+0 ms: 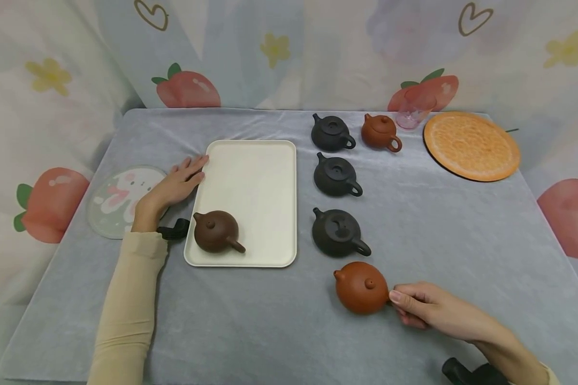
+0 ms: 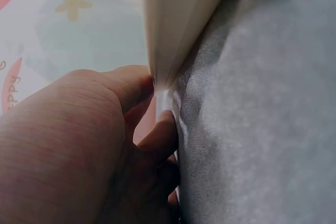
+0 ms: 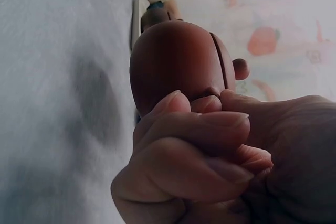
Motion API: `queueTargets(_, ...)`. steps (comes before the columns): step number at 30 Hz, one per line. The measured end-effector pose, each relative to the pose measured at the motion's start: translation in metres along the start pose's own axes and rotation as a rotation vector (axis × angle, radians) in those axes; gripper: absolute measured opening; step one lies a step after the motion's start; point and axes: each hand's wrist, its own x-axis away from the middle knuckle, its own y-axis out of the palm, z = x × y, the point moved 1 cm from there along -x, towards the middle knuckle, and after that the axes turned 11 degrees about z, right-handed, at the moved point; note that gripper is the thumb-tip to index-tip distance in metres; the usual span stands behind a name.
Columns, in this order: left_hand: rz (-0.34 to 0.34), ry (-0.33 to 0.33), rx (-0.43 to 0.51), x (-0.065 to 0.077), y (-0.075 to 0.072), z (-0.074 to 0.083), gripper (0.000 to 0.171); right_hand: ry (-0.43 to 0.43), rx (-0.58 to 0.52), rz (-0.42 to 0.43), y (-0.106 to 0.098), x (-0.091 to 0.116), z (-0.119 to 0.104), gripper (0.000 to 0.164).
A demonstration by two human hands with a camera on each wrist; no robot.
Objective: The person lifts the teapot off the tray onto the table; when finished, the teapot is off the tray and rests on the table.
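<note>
My right hand [image 1: 431, 310] pinches the handle of an orange-brown clay teapot [image 1: 362, 289], whose spout points left. In the right wrist view the teapot [image 3: 176, 64] appears raised off the cloth, its shadow apart from it; curled fingers mostly hide the handle. At the cream tray [image 1: 250, 192], my left hand [image 1: 175, 184] touches the left rim with fairly straight fingers. The left wrist view shows fingertips against the tray's side [image 2: 170, 35]. A dark brown teapot [image 1: 217, 231] sits in the tray's near left corner.
Three black teapots [image 1: 337, 176] stand in a column right of the tray. A smaller reddish-brown teapot [image 1: 379, 131], a pink clear cup [image 1: 411, 113] and an orange round mat [image 1: 472, 146] are at the back right. A rabbit-print mat [image 1: 113, 206] lies under the left forearm.
</note>
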Motion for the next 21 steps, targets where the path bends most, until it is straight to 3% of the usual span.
queueTargets(10,-0.005,0.002,-0.010,0.000,-0.001,0.000,0.062,0.071,-0.049,0.045,-0.016,0.020,0.014,0.035)
queueTargets(21,0.000,-0.011,-0.018,0.000,0.000,0.002,0.061,0.108,-0.021,0.109,-0.034,0.037,0.016,0.037)
